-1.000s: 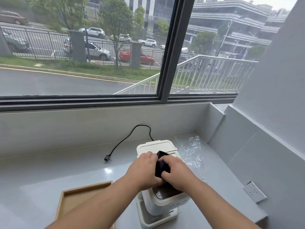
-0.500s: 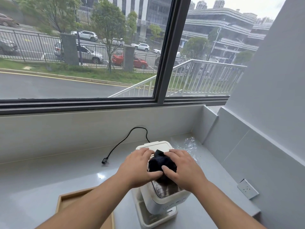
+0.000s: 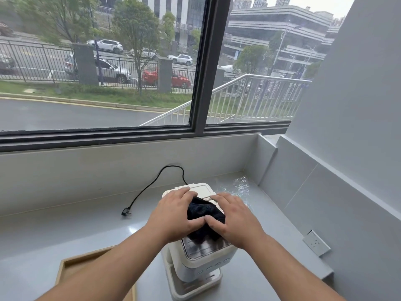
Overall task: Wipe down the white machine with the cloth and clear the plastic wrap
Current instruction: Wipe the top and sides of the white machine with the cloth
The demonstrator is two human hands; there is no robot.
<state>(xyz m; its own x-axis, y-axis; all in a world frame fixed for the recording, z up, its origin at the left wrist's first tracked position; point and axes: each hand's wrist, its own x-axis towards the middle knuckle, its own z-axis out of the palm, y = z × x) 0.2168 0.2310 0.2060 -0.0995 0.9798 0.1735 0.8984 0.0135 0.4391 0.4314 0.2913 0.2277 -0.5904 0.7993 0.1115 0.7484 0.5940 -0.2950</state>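
A long grey stone-like counter (image 3: 65,231) is running beneath the window, carrying every object shown. A shallow rectangular wooden tray (image 3: 65,270) is lying at its near left edge. The compact white plastic machine (image 3: 201,263), with a hinged top lid and a drip base, is standing near the middle, its black power cord (image 3: 152,183) trailing unplugged to the left. A crumpled sheet of clear plastic wrap (image 3: 237,187) is lying on the counter just behind and to the right of the machine, untouched. The dark folded cloth (image 3: 204,212) is resting on the machine's top, pressed there by both hands. The left hand (image 3: 173,216) and right hand (image 3: 236,220) are lying flat with fingers spread over the cloth's edges, thumbs meeting, pinning rather than clenching it. Judged from this layout, wiping is only under way on the top surface; the sides and the wrap are apparently remaining.
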